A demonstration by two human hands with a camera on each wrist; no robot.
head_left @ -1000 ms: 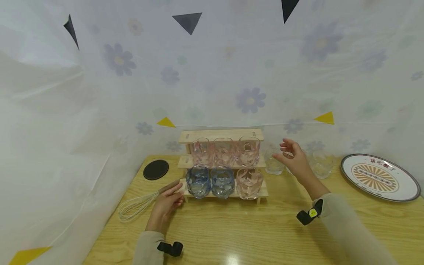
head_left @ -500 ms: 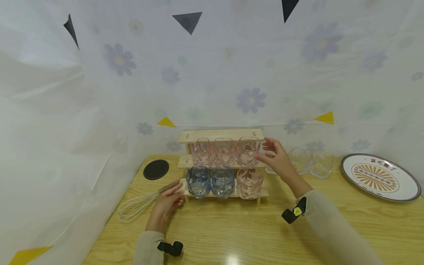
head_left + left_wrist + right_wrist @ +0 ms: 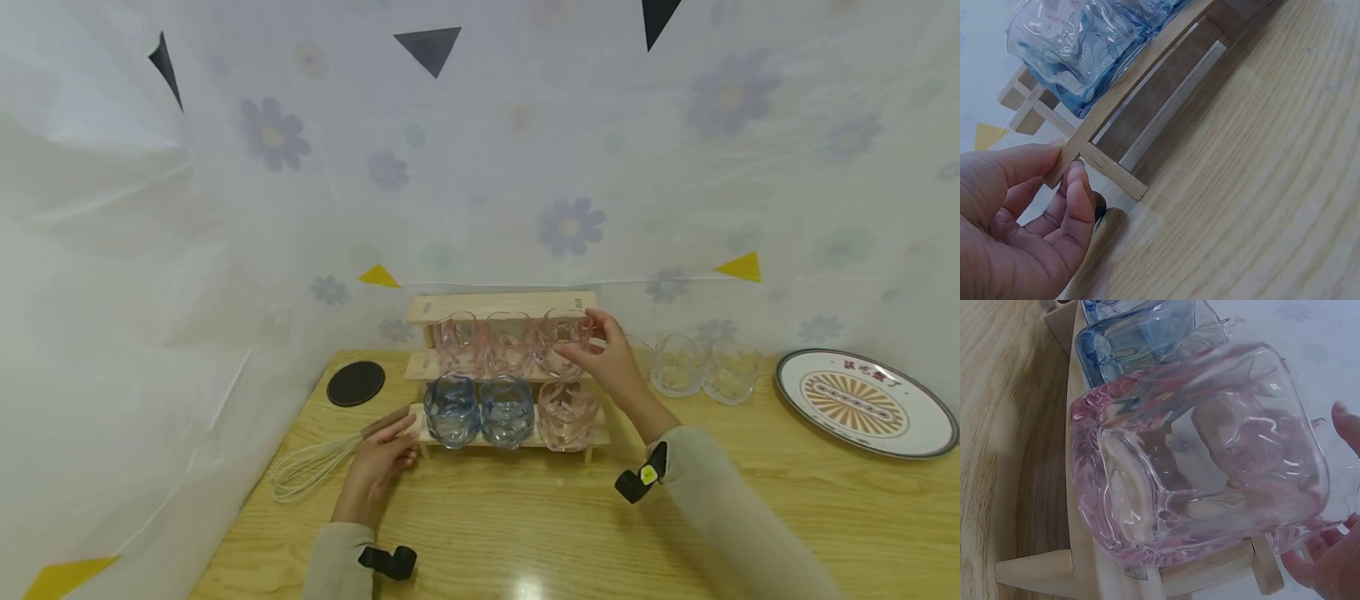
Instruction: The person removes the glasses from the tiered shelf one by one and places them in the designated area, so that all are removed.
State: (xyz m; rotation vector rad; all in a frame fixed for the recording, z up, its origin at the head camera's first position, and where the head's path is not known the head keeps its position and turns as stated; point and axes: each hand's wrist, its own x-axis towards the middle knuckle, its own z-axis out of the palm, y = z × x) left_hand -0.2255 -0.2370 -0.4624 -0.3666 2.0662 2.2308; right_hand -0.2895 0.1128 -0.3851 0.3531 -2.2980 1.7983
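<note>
A tiered wooden rack [image 3: 506, 307] holds several wavy glasses. On its lowest tier stand two blue glasses [image 3: 452, 412] and a pink glass [image 3: 567, 417]; three pink glasses are on the tier behind. My left hand [image 3: 377, 458] pinches the left end of the lowest board, thumb above and fingers curled below, as the left wrist view shows. My right hand [image 3: 611, 362] is round the rightmost middle-tier pink glass [image 3: 558, 333], thumb in front and fingers at its far right side. That glass stands on its board. In the right wrist view, the front pink glass [image 3: 1210, 456] hides part of the hold.
Clear glasses [image 3: 678, 367] stand right of the rack, one partly hidden by my right hand. A patterned plate [image 3: 847, 446] lies farther right. A whisk [image 3: 315, 468] and a black round coaster [image 3: 356, 383] lie on the left. Behind the wooden table [image 3: 487, 525] hangs a flowered sheet [image 3: 480, 167].
My right hand has moved left from the clear glasses to the rightmost middle-tier pink glass. The left hand stays on the rack's end, and the glasses keep their places.
</note>
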